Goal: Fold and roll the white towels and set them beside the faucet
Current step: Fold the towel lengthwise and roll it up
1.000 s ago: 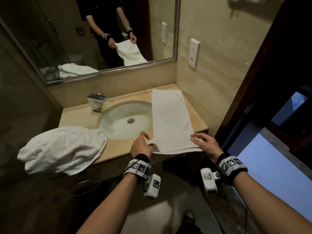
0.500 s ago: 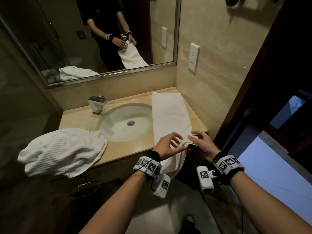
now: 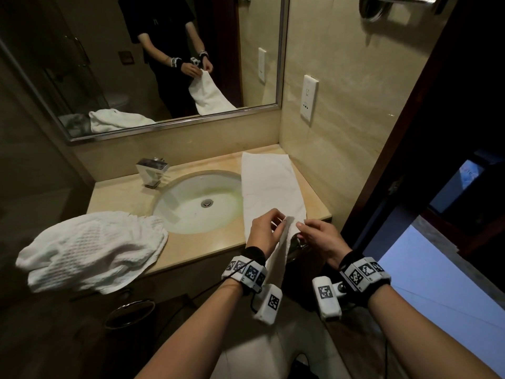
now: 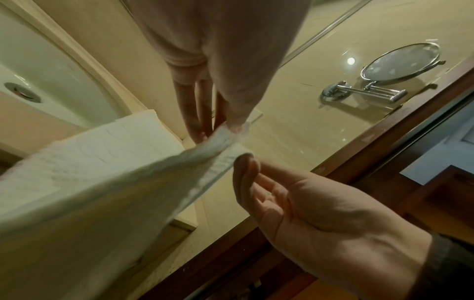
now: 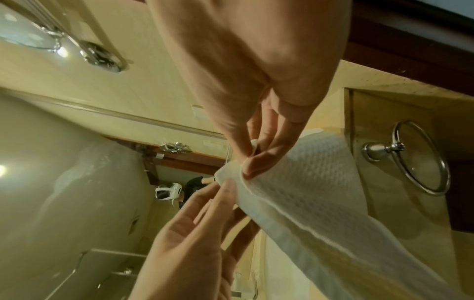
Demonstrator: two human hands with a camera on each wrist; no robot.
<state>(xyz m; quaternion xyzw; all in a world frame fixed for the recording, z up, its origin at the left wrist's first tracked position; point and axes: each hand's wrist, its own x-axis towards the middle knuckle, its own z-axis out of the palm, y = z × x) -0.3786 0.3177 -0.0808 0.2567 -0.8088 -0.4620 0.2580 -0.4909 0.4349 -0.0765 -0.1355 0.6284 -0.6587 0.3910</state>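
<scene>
The left hand [image 3: 263,236] and the right hand [image 3: 319,239] are held close together just over the front edge of the counter [image 3: 123,195], near its front right corner. The near end of the folded towel [image 3: 270,187] is raised between them. In the left wrist view a fold of this towel [image 4: 102,172] is pinched between the thumb and the straight, pressed-together fingers [image 4: 195,121] of the left hand [image 4: 225,60]. In the right wrist view a corner of it [image 5: 320,182] is pinched between the thumb and fingers [image 5: 259,162] of the right hand [image 5: 256,71]. Part of the near end is seen hanging down past the front edge, between the wrists. A metal towel ring [image 3: 128,314] is fixed to the cabinet front below the counter's front edge, towards the left.

The rest of the folded towel is laid flat as a long strip along the right edge of the counter, reaching to the back right corner and overlapping the right rim of the sink [image 3: 177,209]. A crumpled towel [image 3: 90,250] with a waffle weave is heaped on the front left corner and spills over the front and left edges. The sink is set in the middle of the counter, and the faucet [image 3: 153,170] stands at its back left, well apart from both towels. Behind the back edge a mirror [image 3: 82,50] is mounted, in which both towels and the hands are reflected
</scene>
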